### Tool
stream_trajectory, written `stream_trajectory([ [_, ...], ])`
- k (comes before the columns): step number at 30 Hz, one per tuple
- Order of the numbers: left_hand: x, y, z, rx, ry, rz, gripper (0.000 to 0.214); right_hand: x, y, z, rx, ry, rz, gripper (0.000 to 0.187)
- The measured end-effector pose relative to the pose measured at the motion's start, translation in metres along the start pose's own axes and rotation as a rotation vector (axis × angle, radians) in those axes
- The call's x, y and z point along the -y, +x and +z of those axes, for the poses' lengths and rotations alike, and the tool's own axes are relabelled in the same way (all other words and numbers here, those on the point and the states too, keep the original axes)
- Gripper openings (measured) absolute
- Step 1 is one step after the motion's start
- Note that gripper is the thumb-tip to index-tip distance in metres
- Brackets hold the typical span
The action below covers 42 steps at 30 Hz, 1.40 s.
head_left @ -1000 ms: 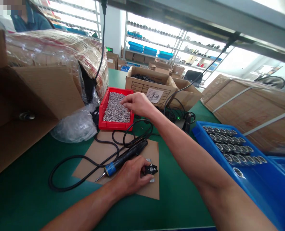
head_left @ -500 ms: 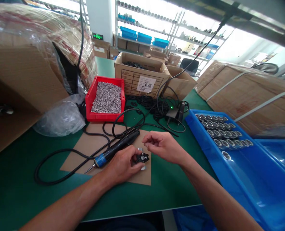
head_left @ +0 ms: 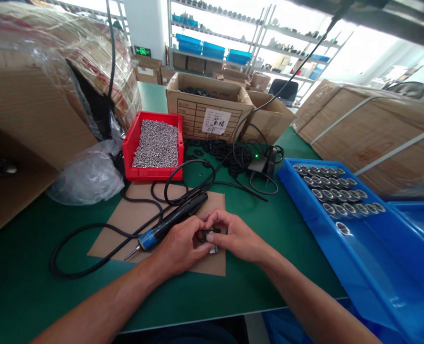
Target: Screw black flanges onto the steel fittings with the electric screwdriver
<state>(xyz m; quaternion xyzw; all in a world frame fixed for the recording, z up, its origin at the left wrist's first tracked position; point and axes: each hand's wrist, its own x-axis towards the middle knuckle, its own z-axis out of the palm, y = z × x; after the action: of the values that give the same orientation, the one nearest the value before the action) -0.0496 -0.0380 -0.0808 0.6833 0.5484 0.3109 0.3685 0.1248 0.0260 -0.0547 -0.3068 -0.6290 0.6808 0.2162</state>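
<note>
While a green table [head_left: 240,296] is spreading beneath me and a cardboard sheet [head_left: 217,263] is lying on it, my left hand [head_left: 183,241] is pinching a small black part [head_left: 205,234] over the sheet. My right hand [head_left: 237,236] is crowding against it; whether it is gripping, I cannot tell. I am judging the part light, stiff, possibly slick: best held by its edges.

The green worktop [head_left: 248,292] carried a flat brown cardboard sheet [head_left: 217,263], with an open red plastic bin [head_left: 153,174] just behind it and a crumpled clear plastic bag [head_left: 86,179] left of the bin. Farther back, small black parts [head_left: 229,154] lay heaped before a printed brown cardboard box [head_left: 193,113]; a long blue plastic tray [head_left: 371,267] rested rightward.
</note>
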Motion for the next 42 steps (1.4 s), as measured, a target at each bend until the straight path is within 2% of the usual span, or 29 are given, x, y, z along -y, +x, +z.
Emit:
stream_trajectory([
  [3,0.0,-0.001,0.0,-0.013,-0.019,0.002,0.013,-0.005,0.001,0.01,-0.059,0.209,0.114,0.021],
  [10,0.001,0.001,0.002,-0.019,0.009,0.027,0.013,-0.006,0.0,0.023,-0.21,0.373,0.191,0.02],
  [13,0.001,0.001,0.001,-0.021,-0.003,0.036,0.013,-0.009,-0.003,0.023,-0.201,0.365,0.16,0.023],
  [17,0.0,0.0,-0.001,0.012,-0.034,0.006,0.017,-0.022,-0.009,0.012,-0.161,0.282,0.038,0.026],
  [21,-0.002,0.001,-0.002,0.047,-0.005,-0.044,0.017,-0.04,-0.013,-0.006,-0.069,0.183,-0.034,0.048],
  [23,-0.004,0.002,-0.004,0.051,0.025,-0.057,0.017,-0.046,-0.014,-0.01,-0.073,0.142,-0.067,0.051],
  [25,-0.008,0.003,-0.01,0.088,0.056,-0.049,0.019,-0.05,-0.013,-0.011,-0.102,0.142,-0.096,0.047],
  [28,-0.016,0.004,-0.029,0.174,0.109,0.045,0.02,-0.052,-0.014,-0.009,-0.135,0.157,-0.122,0.04],
  [29,-0.018,0.005,-0.037,0.139,0.141,0.087,0.021,-0.052,-0.014,-0.008,-0.139,0.159,-0.126,0.039],
  [31,-0.02,0.007,-0.05,-0.026,0.271,0.118,0.023,-0.052,-0.016,-0.007,-0.149,0.138,-0.132,0.039],
  [33,-0.019,0.01,-0.057,-0.127,0.494,0.047,0.027,-0.052,-0.016,-0.008,-0.167,0.092,-0.134,0.04],
  [35,-0.017,0.013,-0.057,-0.065,0.721,-0.064,0.036,-0.051,-0.015,-0.009,-0.186,0.046,-0.13,0.041],
  [37,-0.015,0.016,-0.053,0.031,0.838,-0.148,0.041,-0.049,-0.01,-0.01,-0.187,0.017,-0.128,0.042],
  [39,-0.014,0.018,-0.049,0.06,0.836,-0.201,0.041,-0.046,-0.005,-0.012,-0.167,-0.032,-0.149,0.042],
  [42,-0.012,0.021,-0.052,-0.036,0.677,-0.27,0.042,-0.043,-0.002,-0.015,-0.134,-0.128,-0.211,0.041],
])
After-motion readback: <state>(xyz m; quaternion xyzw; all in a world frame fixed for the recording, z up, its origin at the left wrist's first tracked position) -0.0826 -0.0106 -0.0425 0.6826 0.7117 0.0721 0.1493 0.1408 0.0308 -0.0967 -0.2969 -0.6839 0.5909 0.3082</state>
